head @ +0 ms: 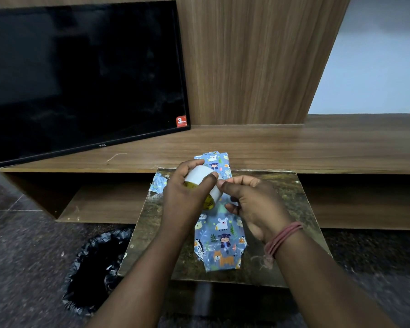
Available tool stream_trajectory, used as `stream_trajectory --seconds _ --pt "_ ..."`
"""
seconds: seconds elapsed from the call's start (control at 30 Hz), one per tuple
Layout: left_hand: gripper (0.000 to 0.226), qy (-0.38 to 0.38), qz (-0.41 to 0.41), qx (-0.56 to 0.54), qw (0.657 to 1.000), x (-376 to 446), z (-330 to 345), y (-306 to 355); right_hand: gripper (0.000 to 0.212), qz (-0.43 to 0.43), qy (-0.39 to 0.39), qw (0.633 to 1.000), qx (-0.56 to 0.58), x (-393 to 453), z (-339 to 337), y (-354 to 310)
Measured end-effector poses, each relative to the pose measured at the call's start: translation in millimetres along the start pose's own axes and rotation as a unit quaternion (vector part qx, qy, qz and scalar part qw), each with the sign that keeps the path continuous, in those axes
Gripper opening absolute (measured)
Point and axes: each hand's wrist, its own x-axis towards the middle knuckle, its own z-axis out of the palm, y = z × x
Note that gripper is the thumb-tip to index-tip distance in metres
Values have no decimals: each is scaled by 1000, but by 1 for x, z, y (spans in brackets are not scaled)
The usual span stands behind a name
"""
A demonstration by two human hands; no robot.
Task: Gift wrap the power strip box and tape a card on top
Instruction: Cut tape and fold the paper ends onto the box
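Gripping a white tape roll (202, 183) with curled fingers, the left hand (187, 192) holds it above the wrapped power strip box (219, 240), while the right hand (251, 200) pinches at the roll's edge, probably after the loose end. The box looks stiff and light under its thin, tearable paper, best steadied by its long sides. It lies lengthwise on a worn board (291, 204), blue with cartoon animals, its end flaps folded.

Place: it looked like a home living room.
Screen: a flat television (81, 76) leaned on a long wooden TV unit (270, 145).
Wall: wood panelling (251, 60) rose behind it.
Floor: dark stone, with a lined bin (97, 268).
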Motion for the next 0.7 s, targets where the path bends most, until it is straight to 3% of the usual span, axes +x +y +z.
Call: stream_trajectory --seconds 0.07,0.17,0.3,0.43,0.6,0.7 --pt "37 -14 -7 -18 1000 1 0 0 13 26 -25 999 38 0 -2 -3" --pt "31 -25 -17 -29 999 0 0 -3 13 -1 -4 999 48 0 -1 -3" --pt "21 -33 -9 -11 999 0 3 -8 12 -72 62 995 -16 -1 2 -1" --pt "20 -33 -34 -48 998 1 3 -7 9 -152 81 978 -121 -5 1 1" --pt "27 -26 -86 -107 990 3 1 -7 8 -217 80 954 -192 -12 2 0" --pt "50 -9 -78 -78 994 6 -3 -7 9 -220 71 954 -193 -15 6 1"
